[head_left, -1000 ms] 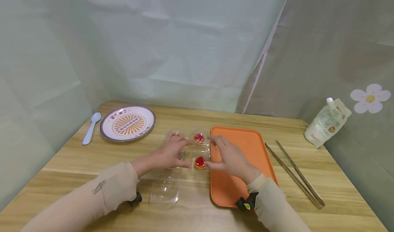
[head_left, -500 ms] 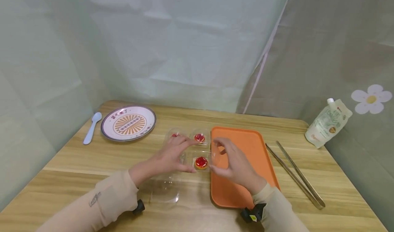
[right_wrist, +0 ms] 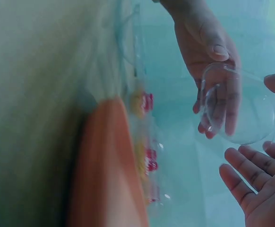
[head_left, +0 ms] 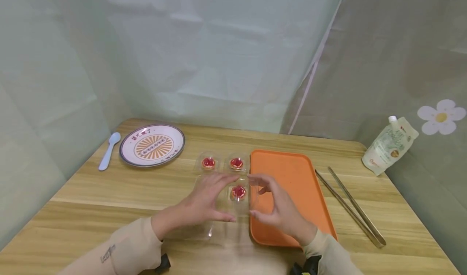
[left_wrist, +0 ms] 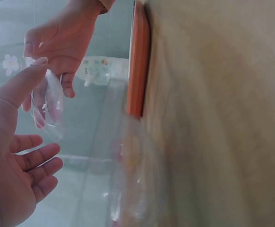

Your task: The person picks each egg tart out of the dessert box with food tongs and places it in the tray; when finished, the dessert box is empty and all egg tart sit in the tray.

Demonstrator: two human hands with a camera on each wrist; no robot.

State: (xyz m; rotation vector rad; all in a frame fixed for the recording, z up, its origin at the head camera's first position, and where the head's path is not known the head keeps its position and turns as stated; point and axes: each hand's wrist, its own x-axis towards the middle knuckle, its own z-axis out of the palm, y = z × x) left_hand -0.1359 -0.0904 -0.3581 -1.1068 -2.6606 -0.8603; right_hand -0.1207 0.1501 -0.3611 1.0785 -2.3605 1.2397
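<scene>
A clear plastic lid (right_wrist: pixel 251 113) is held upright between my two hands, above the table. My left hand (head_left: pixel 200 202) grips one side of it, thumb apart from the fingers. On the opposite side my right hand (head_left: pixel 284 210) holds the lid with thumb and curved fingers. Through and behind the lid shows a red-topped tart (head_left: pixel 238 192) in a clear container. Two more tarts, a left one (head_left: pixel 208 162) and a right one (head_left: pixel 236 163), sit in clear compartments farther back. Whatever lies under my left hand is hidden.
An orange tray (head_left: pixel 284 165) lies right of the tarts, with metal tongs (head_left: pixel 352 208) beside it. A pouch (head_left: pixel 390 147) stands at the far right. A patterned plate (head_left: pixel 152 145) and a blue spoon (head_left: pixel 109 151) lie left. Another clear plastic piece (head_left: pixel 208 232) lies near my left forearm.
Both hands have drawn back toward me and a little apart, carrying the clear lid off the container area. The rear left tart, earlier partly covered by my left hand, now shows fully.
</scene>
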